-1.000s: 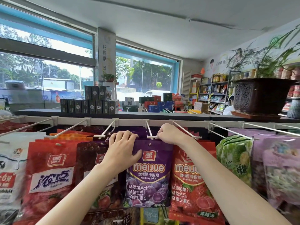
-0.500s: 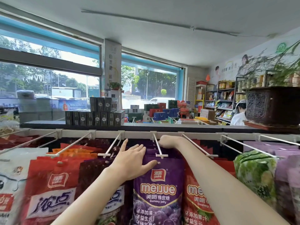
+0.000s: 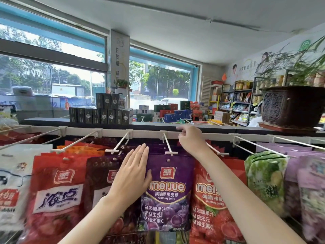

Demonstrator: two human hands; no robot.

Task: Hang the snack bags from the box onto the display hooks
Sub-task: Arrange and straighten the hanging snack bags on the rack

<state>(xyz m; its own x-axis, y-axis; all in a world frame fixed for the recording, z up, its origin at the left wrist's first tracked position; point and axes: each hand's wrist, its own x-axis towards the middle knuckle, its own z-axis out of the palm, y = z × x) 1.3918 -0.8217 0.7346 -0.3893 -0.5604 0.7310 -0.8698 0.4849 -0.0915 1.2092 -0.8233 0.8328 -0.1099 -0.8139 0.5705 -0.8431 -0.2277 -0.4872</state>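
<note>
Hook rail layout
Grape gummy bag hangs on centre hook; strawberry gummy bag right, plant pot on shelf above.

The purple gummy bag is glossy printed plastic film, smooth, catching soft glare, as are the red gummy bag and the red bag further left. The display hook looks like white-coated wire, smooth and matt. The dark plant pot has a rough, carved, dull surface. The stacked boxes look like matt dark cardboard.
</note>
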